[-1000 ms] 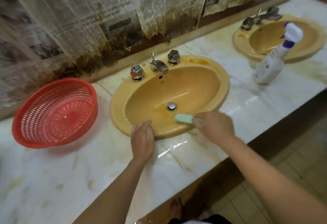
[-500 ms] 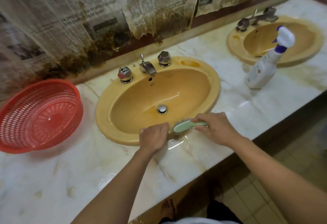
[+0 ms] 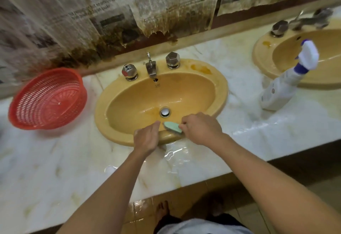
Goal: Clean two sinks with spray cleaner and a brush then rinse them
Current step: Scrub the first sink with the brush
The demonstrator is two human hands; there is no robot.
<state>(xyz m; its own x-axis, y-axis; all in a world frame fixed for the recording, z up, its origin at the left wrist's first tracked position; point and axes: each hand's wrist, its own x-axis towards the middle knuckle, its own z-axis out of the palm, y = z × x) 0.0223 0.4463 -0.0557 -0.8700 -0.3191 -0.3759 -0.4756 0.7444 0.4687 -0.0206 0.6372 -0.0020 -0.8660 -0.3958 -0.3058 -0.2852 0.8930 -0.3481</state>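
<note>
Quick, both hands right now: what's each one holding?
Left hand: open, holding nothing, resting on the yellow oval sink front rim.
Right hand: closed on the pale green plastic scrub brush.

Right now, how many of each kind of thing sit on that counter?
Sinks: 2, near sink and far sink
Red basket: 1
Spray bottle: 1
Green brush: 1, in the right hand
Total: 5

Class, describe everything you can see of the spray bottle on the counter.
The spray bottle looks like white plastic, with a purple collar and a white trigger head. It stands on the marble counter between the two yellow sinks, appearing to lean toward the right one. Its label is too blurred to read. Neither hand touches it.
</note>
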